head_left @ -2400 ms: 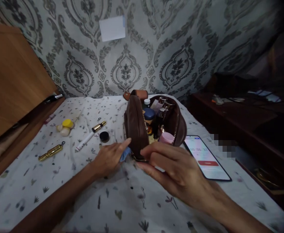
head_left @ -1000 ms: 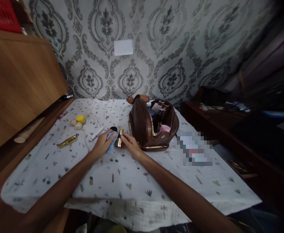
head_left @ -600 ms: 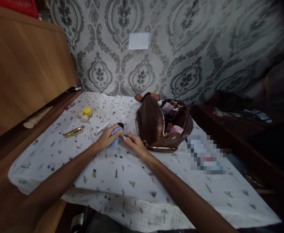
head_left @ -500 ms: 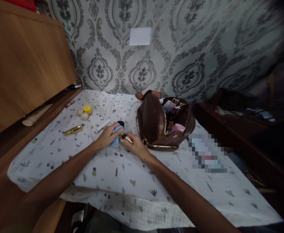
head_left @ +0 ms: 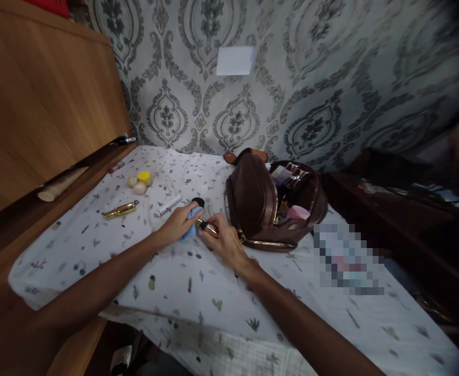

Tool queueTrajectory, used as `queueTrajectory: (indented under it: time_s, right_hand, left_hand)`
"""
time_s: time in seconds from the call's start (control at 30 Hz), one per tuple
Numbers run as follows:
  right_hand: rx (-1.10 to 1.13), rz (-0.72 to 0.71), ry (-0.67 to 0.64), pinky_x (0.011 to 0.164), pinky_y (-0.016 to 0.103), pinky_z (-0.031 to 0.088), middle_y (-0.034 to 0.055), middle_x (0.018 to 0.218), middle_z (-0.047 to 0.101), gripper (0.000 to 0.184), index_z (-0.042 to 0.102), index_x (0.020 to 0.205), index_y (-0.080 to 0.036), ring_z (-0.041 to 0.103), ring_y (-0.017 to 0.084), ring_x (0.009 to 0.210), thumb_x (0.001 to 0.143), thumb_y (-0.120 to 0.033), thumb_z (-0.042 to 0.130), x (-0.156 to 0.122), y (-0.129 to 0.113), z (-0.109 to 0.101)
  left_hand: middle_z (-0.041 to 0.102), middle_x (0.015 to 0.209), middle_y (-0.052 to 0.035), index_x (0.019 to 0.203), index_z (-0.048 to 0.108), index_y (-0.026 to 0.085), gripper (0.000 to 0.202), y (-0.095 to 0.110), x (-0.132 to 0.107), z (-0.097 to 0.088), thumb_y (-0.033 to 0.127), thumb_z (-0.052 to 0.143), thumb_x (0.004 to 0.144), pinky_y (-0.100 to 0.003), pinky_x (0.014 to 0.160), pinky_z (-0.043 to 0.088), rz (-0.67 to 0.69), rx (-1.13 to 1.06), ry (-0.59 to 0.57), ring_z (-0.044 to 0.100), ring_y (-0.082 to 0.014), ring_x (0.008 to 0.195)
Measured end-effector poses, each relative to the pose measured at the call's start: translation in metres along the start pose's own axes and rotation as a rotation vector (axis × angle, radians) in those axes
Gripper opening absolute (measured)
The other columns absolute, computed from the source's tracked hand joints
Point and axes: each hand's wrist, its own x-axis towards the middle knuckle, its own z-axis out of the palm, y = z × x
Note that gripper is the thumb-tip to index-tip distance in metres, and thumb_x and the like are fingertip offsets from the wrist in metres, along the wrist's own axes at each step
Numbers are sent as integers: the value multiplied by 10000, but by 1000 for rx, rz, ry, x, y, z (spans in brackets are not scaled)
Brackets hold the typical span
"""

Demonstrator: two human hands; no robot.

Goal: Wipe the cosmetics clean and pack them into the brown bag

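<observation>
My left hand (head_left: 179,223) is closed on a small blue cloth (head_left: 191,225) pressed against the end of a small gold tube (head_left: 207,227). My right hand (head_left: 224,243) grips that gold tube, held low over the patterned white tablecloth (head_left: 198,292). Both hands meet just left of an open brown leather pouch (head_left: 253,203), which is full of cosmetics, among them a pink jar (head_left: 298,212). A small black round pot (head_left: 198,202) sits just behind my left hand.
On the cloth to the left lie a white tube (head_left: 168,205), a gold tube (head_left: 119,210) and yellow and cream sponges (head_left: 140,182). A wooden headboard (head_left: 37,99) rises on the left. A blurred phone (head_left: 345,258) lies right of the pouch; a dark side table (head_left: 402,209) stands beyond.
My hands left the pouch and came together to its left; the right hand now holds a gold tube against the blue cloth. The view has pulled back and shifted.
</observation>
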Motion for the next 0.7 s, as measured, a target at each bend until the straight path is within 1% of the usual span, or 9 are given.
queueTrajectory:
  time_s: [0.1, 0.23, 0.33, 0.4, 0.43, 0.5, 0.57, 0.63, 0.7]
  right_hand:
    - [61, -32, -3, 587, 250, 375, -29, 685, 574, 267, 539, 883, -208, 502, 138, 607, 868, -473, 569, 1, -1, -3]
    - [94, -40, -9, 578, 255, 362, -25, 661, 556, 296, 587, 864, -192, 490, 137, 601, 882, -486, 551, 2, 0, -5]
    - [133, -47, 14, 661, 276, 424, 6, 796, 637, 282, 622, 963, -193, 570, 164, 703, 838, -445, 626, 3, 3, -4]
    - [166, -49, 44, 732, 295, 459, 21, 904, 662, 350, 600, 1087, -206, 612, 182, 792, 785, -364, 681, 4, 4, -3]
    - [177, -51, 65, 757, 302, 468, 23, 930, 664, 378, 584, 1116, -213, 621, 187, 822, 767, -317, 683, 4, 5, -2]
    - [179, -55, 94, 776, 305, 474, 21, 926, 662, 322, 581, 1071, -218, 625, 189, 845, 758, -254, 649, 4, 5, -2]
    - [180, -61, 102, 778, 304, 475, 21, 904, 666, 212, 591, 974, -216, 623, 190, 848, 767, -247, 624, 3, 3, -3]
    - [188, -55, 97, 759, 305, 477, 20, 879, 673, 174, 597, 931, -214, 621, 191, 821, 776, -283, 636, 3, 2, -5]
    - [223, -28, 95, 703, 300, 479, 19, 852, 677, 196, 600, 930, -215, 620, 186, 759, 795, -349, 647, 2, 2, -5]
  left_hand:
    - [561, 740, -5, 858, 520, 200, 274, 0, -1, 0, 423, 404, 966, -272, 705, 416, 31, -13, 8, 549, -188, 775]
    - [561, 760, -5, 876, 521, 198, 267, -1, -2, 1, 420, 403, 967, -270, 721, 412, 38, -28, 23, 545, -183, 780]
    - [543, 747, 11, 876, 524, 195, 277, -2, -2, 0, 423, 399, 970, -263, 721, 407, 27, -50, 40, 527, -166, 745]
    - [537, 737, 20, 880, 531, 192, 290, -4, -1, -1, 430, 394, 974, -259, 721, 409, 2, -58, 51, 518, -157, 725]
    - [545, 742, 20, 892, 539, 191, 295, -4, 0, -2, 434, 394, 975, -260, 726, 414, -11, -62, 59, 520, -156, 727]
    - [588, 795, 8, 945, 563, 188, 303, -6, 1, -3, 436, 391, 978, -265, 764, 429, -12, -80, 73, 549, -165, 776]
    - [640, 891, -16, 1006, 586, 185, 320, -7, 2, -3, 430, 381, 984, -274, 834, 442, 29, -99, 64, 586, -180, 865]
    - [671, 984, -41, 1041, 604, 181, 333, -7, 2, -3, 421, 379, 986, -279, 896, 443, 92, -101, 31, 610, -192, 945]
    - [684, 1039, -60, 1059, 617, 178, 327, -6, 1, -5, 413, 404, 977, -280, 920, 446, 147, -84, -7, 623, -201, 985]
